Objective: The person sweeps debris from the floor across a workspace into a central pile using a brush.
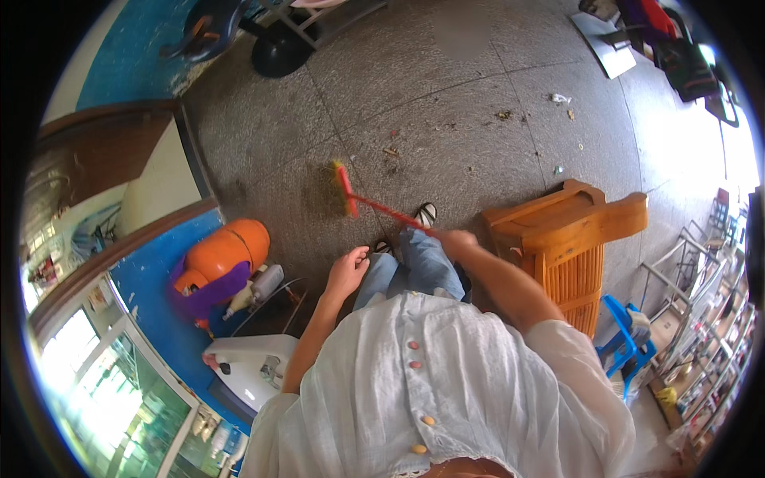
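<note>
My right hand (459, 244) grips the red handle of a broom (388, 210) in front of my legs. The broom's red head, with yellow-green bristles, rests at the floor to the left of my feet; the bristles look blurred. Empty, my left hand (349, 272) hangs beside my left thigh with its fingers loosely curled and partly apart. Ahead of the broom, small litter lies scattered on the grey speckled floor (269, 149): a dark clump of debris (505, 115), a brownish scrap (391, 152) and a crumpled white scrap (560, 98).
A wooden bench (568, 239) stands close on my right, with a blue plastic stool (624, 340) behind it. On my left are an orange gas cylinder (230, 251) with purple cloth and a white sink (257, 364). A black basin-like object (281, 51) sits by the far wall.
</note>
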Demonstrator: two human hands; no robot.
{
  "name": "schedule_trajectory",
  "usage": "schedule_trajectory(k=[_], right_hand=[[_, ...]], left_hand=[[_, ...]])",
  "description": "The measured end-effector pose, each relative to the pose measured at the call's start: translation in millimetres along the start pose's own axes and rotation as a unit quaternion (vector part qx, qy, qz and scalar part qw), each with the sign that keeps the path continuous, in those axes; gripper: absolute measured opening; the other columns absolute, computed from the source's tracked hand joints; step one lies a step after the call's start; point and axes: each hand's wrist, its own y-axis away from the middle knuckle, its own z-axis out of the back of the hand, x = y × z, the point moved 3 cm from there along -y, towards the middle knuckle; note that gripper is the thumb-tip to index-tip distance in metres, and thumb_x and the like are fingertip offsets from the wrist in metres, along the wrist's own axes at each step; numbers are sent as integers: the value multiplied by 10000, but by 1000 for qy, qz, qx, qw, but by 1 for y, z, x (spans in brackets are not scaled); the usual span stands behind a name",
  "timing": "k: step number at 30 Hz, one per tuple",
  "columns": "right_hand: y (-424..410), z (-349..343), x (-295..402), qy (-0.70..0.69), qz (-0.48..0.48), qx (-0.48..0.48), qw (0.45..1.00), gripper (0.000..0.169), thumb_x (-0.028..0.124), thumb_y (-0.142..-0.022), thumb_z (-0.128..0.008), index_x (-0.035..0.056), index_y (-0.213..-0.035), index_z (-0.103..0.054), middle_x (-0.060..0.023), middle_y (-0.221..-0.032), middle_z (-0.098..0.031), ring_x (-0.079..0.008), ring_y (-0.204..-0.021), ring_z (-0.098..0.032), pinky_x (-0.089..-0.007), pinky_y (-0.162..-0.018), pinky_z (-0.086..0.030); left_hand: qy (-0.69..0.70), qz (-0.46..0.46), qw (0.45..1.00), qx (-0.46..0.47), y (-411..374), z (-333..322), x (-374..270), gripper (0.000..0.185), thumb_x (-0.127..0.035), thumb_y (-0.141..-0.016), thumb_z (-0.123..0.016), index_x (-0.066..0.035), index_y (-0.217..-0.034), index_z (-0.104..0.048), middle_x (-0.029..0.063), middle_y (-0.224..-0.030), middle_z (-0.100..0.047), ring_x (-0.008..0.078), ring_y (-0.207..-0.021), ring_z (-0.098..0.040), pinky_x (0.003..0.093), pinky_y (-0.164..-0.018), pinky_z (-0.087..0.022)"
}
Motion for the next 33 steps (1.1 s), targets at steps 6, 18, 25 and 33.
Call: schedule_trajectory(k=[6,18,25,33], right_hand=[[116,141,-153,203,-224,-8,953,393,219,-832,-443,299,-1216,-466,-94,-960,-632,-251,-896,-616,-386,-711,-496],[152,151,-53,-65,-191,-109,973,459,173,-793,-484,299,-1233,-457,-158,-924,-618,-323,-834,-605,-418,-677,-479],[-17,98,112,93,-35,-9,995,347,183,-811,-458,219,-1152,-510,-136,-965,-621,-307,-894,-603,-412,-708,-497],[18,138,-51,95,-144,-34,984,384,252,-835,-437,321,-1212,-468,-100,-1043,-605,-277,-962,-583,-411,-760,-474]], left_hand=[[53,10,998,-36,3,8,35,305,-153,-815,-556,-39,-1099,-541,138,-959,-624,234,-877,-612,311,-759,-470],[39,-6,999,-14,-12,56,70,313,-160,-798,-574,-59,-1092,-547,135,-941,-626,225,-852,-615,308,-743,-472],[80,4,995,-59,-12,100,92,304,-143,-802,-574,-45,-1088,-546,137,-938,-628,227,-841,-619,301,-735,-477],[67,41,990,-117,10,95,112,284,-144,-811,-570,-49,-1078,-556,132,-940,-631,234,-847,-618,311,-734,-481]])
